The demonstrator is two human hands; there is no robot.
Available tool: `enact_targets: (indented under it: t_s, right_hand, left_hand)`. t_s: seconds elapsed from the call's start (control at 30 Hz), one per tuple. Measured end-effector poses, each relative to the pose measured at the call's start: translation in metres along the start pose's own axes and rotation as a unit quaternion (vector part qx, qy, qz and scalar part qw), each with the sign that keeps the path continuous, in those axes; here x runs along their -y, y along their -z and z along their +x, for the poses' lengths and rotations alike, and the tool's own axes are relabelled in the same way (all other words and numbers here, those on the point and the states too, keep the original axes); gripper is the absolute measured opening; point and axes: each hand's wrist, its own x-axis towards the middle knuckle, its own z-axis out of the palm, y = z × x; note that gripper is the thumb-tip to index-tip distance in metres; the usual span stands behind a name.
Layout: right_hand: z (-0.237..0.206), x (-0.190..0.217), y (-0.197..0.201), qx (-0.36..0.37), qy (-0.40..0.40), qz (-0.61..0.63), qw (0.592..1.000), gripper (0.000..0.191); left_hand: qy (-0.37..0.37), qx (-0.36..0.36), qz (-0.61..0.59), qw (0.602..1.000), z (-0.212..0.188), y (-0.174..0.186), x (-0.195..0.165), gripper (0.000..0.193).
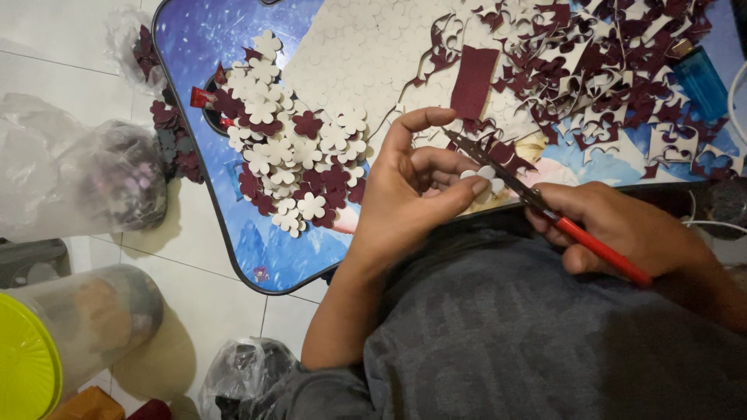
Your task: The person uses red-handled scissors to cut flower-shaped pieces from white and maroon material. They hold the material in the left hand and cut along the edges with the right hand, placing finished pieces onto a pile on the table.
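Presently, head view, looking down over the lap. Left hand (405, 190) sits at centre frame, its grip narrow: thumb and fingers pinch a small white flower cut-out (484, 180) at the hand's 3 o'clock. Index finger arches above the piece.

Right hand (622, 229) lies at 4 o'clock from the cut-out, grip wrapped around the red handles of a pair of scissors (545, 210). The dark blades run toward 10 o'clock and their tip lies just over the flower cut-out, touching or nearly touching it; cannot tell which.

Surface (194, 47): a small tray-like top with a blue printed picture and dark rim. On it:
- pile of cut flowers (292, 152), white and maroon mixed, at 9 o'clock from the left hand;
- white sheet (358, 54) embossed with flower outlines at 12 o'clock;
- maroon rectangle (473, 82) lying on that sheet's right edge;
- heap of maroon and white offcuts (607, 74) at 1 to 2 o'clock;
- blue lighter (700, 78) near the far right edge.

Floor, tiled white, at 9 o'clock: clear plastic bags (101, 179) with dark contents, and a clear jar with yellow-green lid (47, 350) at 7 o'clock.
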Motion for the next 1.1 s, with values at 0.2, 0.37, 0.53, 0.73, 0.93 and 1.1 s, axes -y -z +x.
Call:
enact_targets:
  t_s: [0.2, 0.37, 0.53, 0.73, 0.93, 1.1]
  right_hand:
    - [-0.002, -0.011, 0.004, 0.002, -0.073, -0.021, 0.997, 0.095]
    - [0.003, -0.001, 0.004, -0.050, -0.051, 0.182, 0.981, 0.093]
    - [0.003, -0.004, 0.010, -0.089, -0.013, 0.225, 0.970, 0.093]
    - [0.019, -0.048, 0.021, -0.039, 0.032, 0.296, 0.954, 0.093]
    - [0.018, -0.073, 0.020, -0.011, 0.039, 0.320, 0.946, 0.093]
    - [0.018, -0.074, 0.026, -0.001, 0.039, 0.330, 0.943, 0.093]
  left_hand:
    - [-0.009, 0.011, -0.003, 1.000, -0.001, 0.011, 0.002, 0.066]
    - [-0.082, -0.088, -0.063, 0.991, 0.004, 0.011, 0.019, 0.055]
    - [-0.117, -0.122, -0.109, 0.980, 0.006, 0.018, 0.025, 0.057]
    - [-0.136, -0.133, -0.112, 0.975, 0.003, 0.020, 0.027, 0.057]
    - [-0.170, -0.191, 0.017, 0.967, 0.000, 0.022, 0.032, 0.049]
    - [-0.213, -0.232, -0.037, 0.948, 0.000, 0.027, 0.037, 0.060]
